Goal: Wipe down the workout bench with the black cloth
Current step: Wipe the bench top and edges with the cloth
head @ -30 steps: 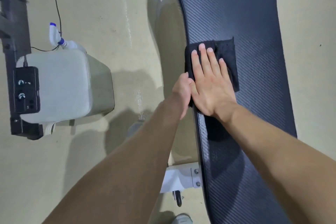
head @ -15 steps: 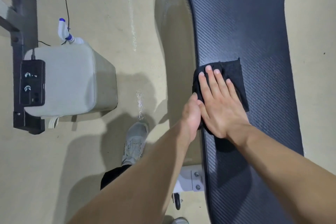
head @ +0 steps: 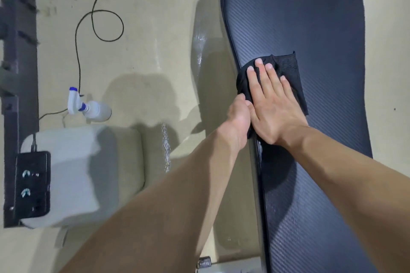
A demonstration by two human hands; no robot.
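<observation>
The workout bench [head: 321, 17] is a long dark pad with a ribbed weave, running from top to bottom on the right. The black cloth [head: 288, 66] lies on its left part and bunches over the left edge. My right hand [head: 273, 108] lies flat on the cloth with its fingers straight and pointing away from me. My left hand [head: 238, 117] is curled at the bench's left edge, against the cloth's lower left part and touching my right hand.
A white spray bottle [head: 93, 107] with a blue nozzle lies on the beige floor at left. Below it stands a grey padded block [head: 75, 173] with a black control box [head: 32, 184]. A black cable [head: 77, 51] loops across the floor. A dark rack [head: 17, 51] lines the left edge.
The view has shifted, so the spray bottle and block sit lower. Both hands stay on the cloth, whose left side now bunches over the bench's edge. The shoe seen earlier is out of view.
</observation>
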